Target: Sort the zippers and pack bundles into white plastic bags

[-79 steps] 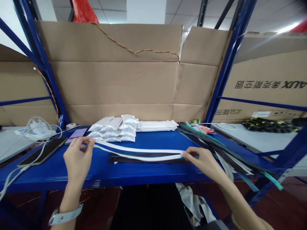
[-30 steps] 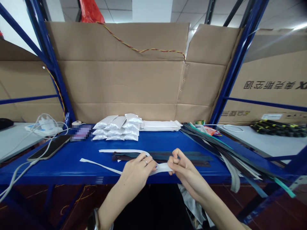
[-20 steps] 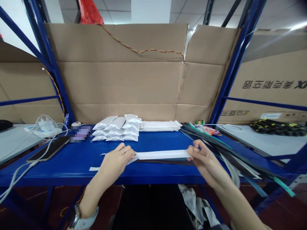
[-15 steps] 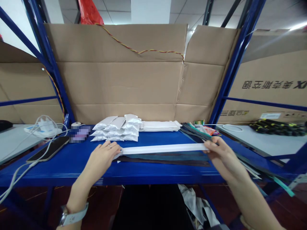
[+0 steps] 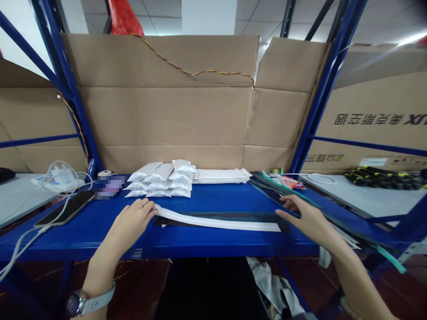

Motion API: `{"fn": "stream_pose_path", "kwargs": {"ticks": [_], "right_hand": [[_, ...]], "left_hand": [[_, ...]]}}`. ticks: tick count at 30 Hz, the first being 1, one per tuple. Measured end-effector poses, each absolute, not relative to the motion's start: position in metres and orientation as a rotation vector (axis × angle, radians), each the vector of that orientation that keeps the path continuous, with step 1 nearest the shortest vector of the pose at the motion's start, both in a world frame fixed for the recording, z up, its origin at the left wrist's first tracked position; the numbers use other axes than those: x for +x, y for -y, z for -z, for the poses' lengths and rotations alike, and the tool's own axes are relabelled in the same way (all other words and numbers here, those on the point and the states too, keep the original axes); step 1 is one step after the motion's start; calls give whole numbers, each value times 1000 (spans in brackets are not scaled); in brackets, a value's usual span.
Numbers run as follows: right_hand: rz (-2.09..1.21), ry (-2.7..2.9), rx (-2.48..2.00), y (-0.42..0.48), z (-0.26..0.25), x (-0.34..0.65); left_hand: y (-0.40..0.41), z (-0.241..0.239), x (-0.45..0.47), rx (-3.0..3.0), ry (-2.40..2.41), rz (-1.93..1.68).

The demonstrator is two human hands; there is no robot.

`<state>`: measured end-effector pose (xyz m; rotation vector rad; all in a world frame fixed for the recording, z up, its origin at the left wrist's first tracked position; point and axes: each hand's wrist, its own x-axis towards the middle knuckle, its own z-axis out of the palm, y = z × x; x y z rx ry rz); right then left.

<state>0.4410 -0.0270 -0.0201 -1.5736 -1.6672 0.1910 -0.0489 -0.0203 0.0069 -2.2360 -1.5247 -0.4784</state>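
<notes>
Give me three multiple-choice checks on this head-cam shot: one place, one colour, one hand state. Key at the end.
1. Where does the white strip lie?
A) Across the dark strips
B) On the stacked white packets
C) On the phone

2. What colour is the shelf top?
A) Grey
B) Blue
C) Brown

3. What state is the Right hand in?
A) Clenched in a fist
B) Pinching the end of the strip
C) Open, fingers spread

Key:
1. A: the strip runs over the dark strips along the shelf.
2. B: blue shows on both sides of the strip.
3. C: the fingers are spread and appear clear of the end of the strip.
</notes>
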Motion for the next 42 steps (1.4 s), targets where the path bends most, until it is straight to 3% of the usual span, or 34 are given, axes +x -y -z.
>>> {"fn": "stream_pose_path", "kwargs": {"ticks": [3,12,19,25,32,42], "right_hand": [[-95,1835,-1542,31,19,423],[-400,2303,-1275,12,11,321],[-328,2523,-1413,-1,2,294],[-202,2360,-1350,6,2,280],[-309,2017,-1128,-6,-14,271],[-1248,1500,-701,-15,-10,238]], "left_hand": [[21,-8,-51,-2266,1546,538],[34,-9,25,-2689,1374,752],[24,7,65,-3010,1246,699],[6,2,88,-2854,1442,638],[-28,-8,120,-2644,1707,1524],[-29,-37,155,-1985,1550,3172]]}}
